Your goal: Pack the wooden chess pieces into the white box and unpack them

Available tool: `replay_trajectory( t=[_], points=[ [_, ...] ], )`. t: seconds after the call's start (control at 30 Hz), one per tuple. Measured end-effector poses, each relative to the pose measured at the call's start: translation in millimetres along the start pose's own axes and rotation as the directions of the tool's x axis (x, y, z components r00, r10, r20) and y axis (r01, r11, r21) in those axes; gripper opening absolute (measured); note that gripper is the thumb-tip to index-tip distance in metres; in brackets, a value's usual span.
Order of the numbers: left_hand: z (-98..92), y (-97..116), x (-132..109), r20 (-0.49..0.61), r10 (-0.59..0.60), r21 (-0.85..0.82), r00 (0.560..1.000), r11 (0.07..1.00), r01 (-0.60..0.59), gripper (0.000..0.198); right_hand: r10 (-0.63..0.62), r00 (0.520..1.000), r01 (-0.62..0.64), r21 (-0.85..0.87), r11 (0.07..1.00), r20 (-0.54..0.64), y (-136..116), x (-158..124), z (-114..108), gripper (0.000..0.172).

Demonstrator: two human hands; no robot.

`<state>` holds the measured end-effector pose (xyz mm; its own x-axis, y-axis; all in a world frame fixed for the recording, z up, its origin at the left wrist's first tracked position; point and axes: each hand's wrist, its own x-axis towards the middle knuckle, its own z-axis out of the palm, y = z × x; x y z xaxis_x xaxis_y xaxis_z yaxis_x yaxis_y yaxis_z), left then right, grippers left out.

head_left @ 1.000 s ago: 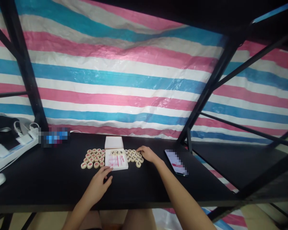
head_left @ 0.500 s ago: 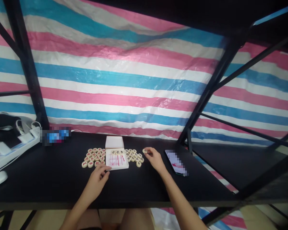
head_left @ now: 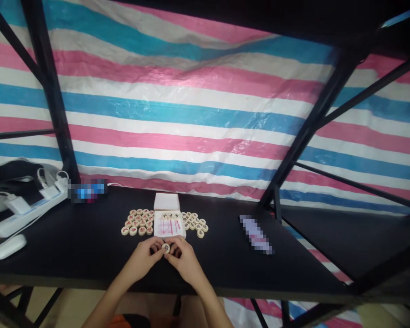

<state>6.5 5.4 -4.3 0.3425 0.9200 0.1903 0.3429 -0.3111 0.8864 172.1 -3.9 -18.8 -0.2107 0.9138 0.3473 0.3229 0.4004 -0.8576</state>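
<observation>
Fig. Two hands at the near edge of a black table (head_left: 71,255). The left hand (head_left: 141,260) and the right hand (head_left: 186,263) meet fingertip to fingertip. Both are curled inward and together pinch one round, pale piece (head_left: 166,248). The piece sits between the two sets of fingertips, its marked face up; the mark is too small to read. Whether it touches the tabletop cannot be told.

Just beyond the fingertips lies an open white box (head_left: 170,224). It holds a sheet with red lines and a few pieces along its far wall. Directly beyond the box rests a white lid (head_left: 166,201), just beside it.

Beyond the left hand, to the left of the box, red pieces (head_left: 138,222) lie flat in loose rows. Beyond the right hand, to the right of the box, black pieces (head_left: 194,222) lie in a smaller cluster. Both groups are close to the box walls.

Well to the right of the right hand lies a phone (head_left: 256,233), flat on the table, its screen blurred. Far to the left of the left hand runs a white power strip (head_left: 23,213) with plugs in it. Nearer the table edge on that side lies a small white device (head_left: 8,246).

Behind everything hangs a tarp (head_left: 191,114) striped in pink, blue and white, crossed by black frame posts (head_left: 51,91).
</observation>
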Motion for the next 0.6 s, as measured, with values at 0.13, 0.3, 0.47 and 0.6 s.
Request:
replay_trajectory(
  t=[0.13,0.3,0.47,0.6],
  points=[
    [-1.3,5.6,-0.8,0.006,-0.003,0.006,1.0,1.0,0.003,0.017,0.001,0.999,-0.002,-0.014,1.0,-0.041,1.6,-1.5,-1.4,0.023],
    [-2.9,3.8,-0.7,0.019,0.002,0.025,1.0,1.0,-0.002,0.025,0.009,0.999,-0.013,-0.075,0.997,-0.053,-2.5,-1.2,-1.1,0.022],
    [-0.6,-3.4,1.0,-0.03,-0.016,-0.016,0.999,1.0,0.016,0.026,0.021,0.999,-0.023,-0.067,0.997,-0.034,-3.6,-1.5,-1.0,0.016],
    [0.0,-0.7,0.1,-0.011,-0.013,0.033,1.0,0.999,0.013,0.019,0.089,0.995,-0.089,0.0,0.996,-0.036,-7.3,-2.4,-1.2,0.008]
  ],
)
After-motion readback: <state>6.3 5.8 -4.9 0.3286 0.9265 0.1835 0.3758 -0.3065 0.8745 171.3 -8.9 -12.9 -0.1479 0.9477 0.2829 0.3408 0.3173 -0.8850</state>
